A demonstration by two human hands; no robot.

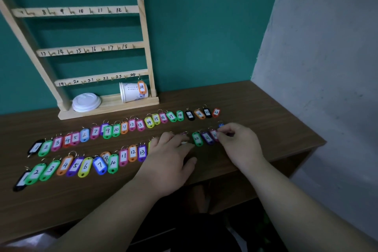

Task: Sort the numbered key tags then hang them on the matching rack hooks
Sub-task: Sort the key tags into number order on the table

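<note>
Two rows of coloured numbered key tags lie on the brown table [255, 104]. The far row [124, 127] runs from 1 at the left to 23 at the right. The near row [86, 165] also starts at 1. My left hand [169, 155] rests flat over the middle of the near row and hides several tags. My right hand [239, 141] pinches a tag at the near row's right end, beside the green 20 tag [196, 138] and a purple 21 tag [207, 137]. A wooden rack [92, 49] with numbered hooks stands behind; an orange 24 tag [141, 87] hangs on it.
A paper cup [131, 92] lies on its side on the rack's base, next to a white lid [86, 102]. A grey wall stands at the right, close to the table's right edge [319, 143]. A teal wall is behind the rack.
</note>
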